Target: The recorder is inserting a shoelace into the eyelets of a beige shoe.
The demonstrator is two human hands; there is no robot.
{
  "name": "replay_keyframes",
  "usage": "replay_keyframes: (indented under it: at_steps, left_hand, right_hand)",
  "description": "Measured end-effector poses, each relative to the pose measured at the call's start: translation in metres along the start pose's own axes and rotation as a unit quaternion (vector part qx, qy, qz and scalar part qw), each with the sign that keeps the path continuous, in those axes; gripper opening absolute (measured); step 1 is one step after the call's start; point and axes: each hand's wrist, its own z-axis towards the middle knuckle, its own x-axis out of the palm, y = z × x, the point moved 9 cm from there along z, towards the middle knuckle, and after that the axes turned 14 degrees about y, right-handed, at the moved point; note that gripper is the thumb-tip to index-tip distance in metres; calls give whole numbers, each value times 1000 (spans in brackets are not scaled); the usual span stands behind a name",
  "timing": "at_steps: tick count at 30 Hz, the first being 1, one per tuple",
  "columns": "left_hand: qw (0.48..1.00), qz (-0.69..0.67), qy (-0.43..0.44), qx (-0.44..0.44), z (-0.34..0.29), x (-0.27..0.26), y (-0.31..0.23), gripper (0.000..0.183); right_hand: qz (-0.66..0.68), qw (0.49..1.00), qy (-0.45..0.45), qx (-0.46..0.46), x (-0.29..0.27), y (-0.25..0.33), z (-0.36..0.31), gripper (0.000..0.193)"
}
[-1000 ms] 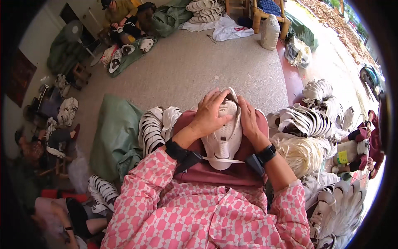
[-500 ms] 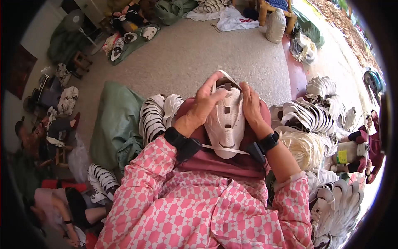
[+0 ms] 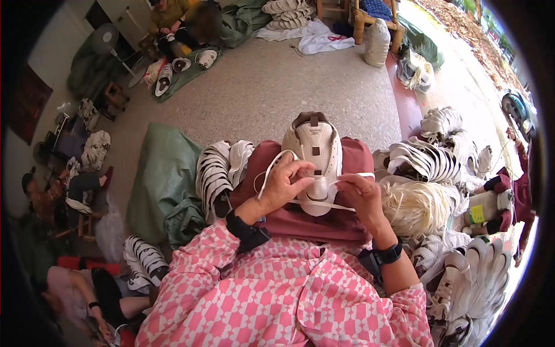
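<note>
A white shoe upper with a brown collar and small square openings down its middle lies across my lap, its toe end toward me. A white shoelace runs across the toe end and loops up beside my left hand. My left hand is over the left side of the upper, thumb and forefinger curled together at the shoelace. At the right edge my right hand pinches the shoelace between thumb and fingers. Under the upper is a dark red cloth on my lap.
Stacks of white shoe uppers and a bundle of cream laces lie at my right. At my left are a green sack and more stacked uppers. Other people sit along the left side and at the back; a fan stands there.
Both hands have come down from the collar end of the upper to its toe end. They now pinch at the shoelace, and its loop has moved down to the left side.
</note>
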Motion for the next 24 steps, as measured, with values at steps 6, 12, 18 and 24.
replay_keyframes:
  at_steps: [6, 12, 18, 24]
  left_hand:
    - [998, -47, 23, -26, 11, 8, 8, 27]
    - [999, -34, -9, -14, 7, 12, 7, 16]
    - [996, -69, -36, -40, 7, 10, 11, 12]
    - [998, -48, -39, -15, 8, 8, 6, 13]
  right_hand:
    - [-71, 995, -39, -50, 10, 9, 9, 9]
    - [-44, 998, -39, -17, 18, -8, 9, 12]
    - [-85, 992, -74, -59, 13, 7, 7, 11]
    - [-108, 990, -48, -80, 17, 19, 8, 10]
